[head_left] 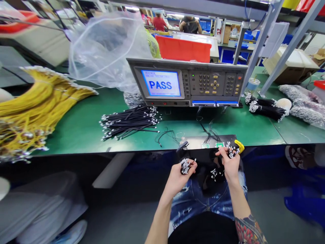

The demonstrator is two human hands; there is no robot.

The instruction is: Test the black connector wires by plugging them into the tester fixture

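Observation:
My left hand (183, 173) is closed around a bundle of black cables, whose white connectors (185, 166) stick out at the top. Opposite it, my right hand (230, 163) grips black cables with white connector ends (231, 149) showing between thumb and fingers. More white connectors (214, 174) show low between the hands, above my lap. At the table edge just beyond, two small green circuit boards (219, 144) sit on a black plate (194, 142), wired to a grey cable tester (188, 84) whose screen reads PASS. A yellow clamp (239, 146) holds the plate's right side.
A pile of black cables (129, 122) lies left of the tester, and bundled black cables (267, 108) lie right. Yellow cables (38, 101) cover the table's left end. Behind stand a clear plastic bag (106, 51) and a red bin (182, 49). Another person's leg (50, 203) is at lower left.

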